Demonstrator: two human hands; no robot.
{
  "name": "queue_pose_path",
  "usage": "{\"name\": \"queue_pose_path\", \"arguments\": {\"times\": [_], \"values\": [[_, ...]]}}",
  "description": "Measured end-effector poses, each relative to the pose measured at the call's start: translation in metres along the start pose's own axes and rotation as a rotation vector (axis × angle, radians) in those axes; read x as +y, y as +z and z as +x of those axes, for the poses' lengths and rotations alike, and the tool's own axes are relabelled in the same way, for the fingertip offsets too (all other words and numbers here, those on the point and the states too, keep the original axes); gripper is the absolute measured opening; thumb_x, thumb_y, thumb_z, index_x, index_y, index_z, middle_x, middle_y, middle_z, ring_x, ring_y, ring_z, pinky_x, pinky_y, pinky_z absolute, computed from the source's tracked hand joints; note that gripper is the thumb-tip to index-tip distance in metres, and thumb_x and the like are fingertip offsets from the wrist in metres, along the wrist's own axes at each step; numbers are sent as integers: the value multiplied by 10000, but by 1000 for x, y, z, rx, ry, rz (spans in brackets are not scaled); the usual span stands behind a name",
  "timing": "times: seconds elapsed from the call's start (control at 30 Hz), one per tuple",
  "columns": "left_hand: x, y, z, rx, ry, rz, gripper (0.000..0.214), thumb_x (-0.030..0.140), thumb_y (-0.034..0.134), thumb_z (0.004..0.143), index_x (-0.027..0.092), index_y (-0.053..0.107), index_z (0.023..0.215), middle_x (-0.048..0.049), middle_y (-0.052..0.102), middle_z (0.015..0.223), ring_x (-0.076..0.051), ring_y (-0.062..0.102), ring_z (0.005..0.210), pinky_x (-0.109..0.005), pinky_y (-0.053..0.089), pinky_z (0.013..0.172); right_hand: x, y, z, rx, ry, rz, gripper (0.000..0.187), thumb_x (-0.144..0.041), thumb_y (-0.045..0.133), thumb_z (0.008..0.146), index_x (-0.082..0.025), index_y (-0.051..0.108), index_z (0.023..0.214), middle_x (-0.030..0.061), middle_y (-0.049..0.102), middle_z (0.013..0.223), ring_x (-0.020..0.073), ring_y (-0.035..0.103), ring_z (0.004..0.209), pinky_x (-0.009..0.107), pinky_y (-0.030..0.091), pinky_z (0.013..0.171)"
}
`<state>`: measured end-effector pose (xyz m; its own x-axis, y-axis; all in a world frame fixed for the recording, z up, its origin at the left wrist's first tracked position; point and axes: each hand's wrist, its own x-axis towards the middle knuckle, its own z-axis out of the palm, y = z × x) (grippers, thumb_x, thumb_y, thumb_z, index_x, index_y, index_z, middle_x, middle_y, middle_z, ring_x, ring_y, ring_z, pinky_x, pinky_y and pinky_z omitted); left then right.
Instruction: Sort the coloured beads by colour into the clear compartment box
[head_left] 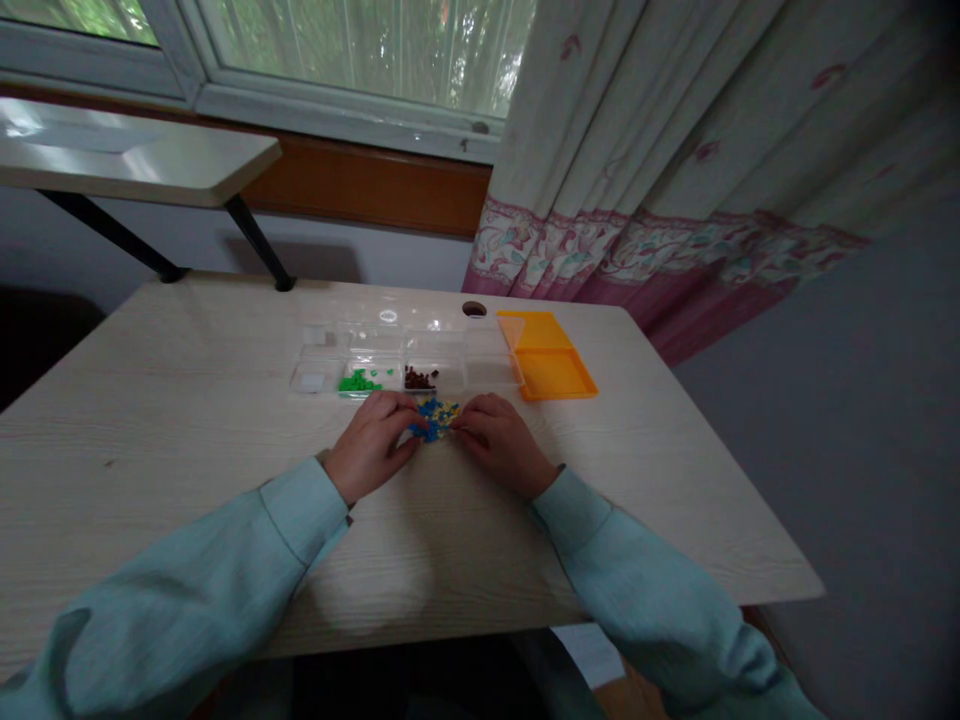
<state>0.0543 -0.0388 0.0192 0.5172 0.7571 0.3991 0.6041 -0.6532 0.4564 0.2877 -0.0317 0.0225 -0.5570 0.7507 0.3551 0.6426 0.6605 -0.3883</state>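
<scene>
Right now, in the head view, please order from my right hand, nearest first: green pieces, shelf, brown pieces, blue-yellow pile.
1. Blue-yellow pile, immediately left
2. Brown pieces, beyond that
3. Green pieces, farther left
4. Shelf, back left

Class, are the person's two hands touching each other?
Apart: the head view shows blue and yellow pieces in the gap between the left hand and the right hand.
</scene>
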Motion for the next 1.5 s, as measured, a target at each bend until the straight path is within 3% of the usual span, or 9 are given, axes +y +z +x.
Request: {"name": "queue_pose_path", "arguments": {"times": [0.47, 1.27, 1.5], "values": [[-1, 4, 0, -7, 6, 4, 298, 250, 562, 841, 209, 592, 1134, -96, 556, 1080, -234, 499, 1034, -410, 430, 899, 2, 13, 5, 45, 44, 229, 137, -187, 596, 843, -205, 695, 936, 63, 609, 910, 177, 554, 881, 332, 476, 793], [-1, 5, 2, 81, 57, 50, 179, 338, 599, 846, 205, 649, 954, -61, 610, 934, -200, 541, 909, -352, 443, 815, -2, 16, 6, 40, -1, 287, 152, -190, 586, 852, -210, 702, 948, 57, 611, 902, 165, 569, 865, 314, 493, 780], [2, 4, 2, 79, -20, -8, 150, 332, 599, 846, 200, 643, 902, -58, 606, 922, -198, 535, 905, -342, 441, 808, -3, 15, 6, 43, 5, 303, 157, -196, 581, 855, -191, 702, 955, 70, 612, 903, 168, 571, 859, 313, 495, 771]]}}
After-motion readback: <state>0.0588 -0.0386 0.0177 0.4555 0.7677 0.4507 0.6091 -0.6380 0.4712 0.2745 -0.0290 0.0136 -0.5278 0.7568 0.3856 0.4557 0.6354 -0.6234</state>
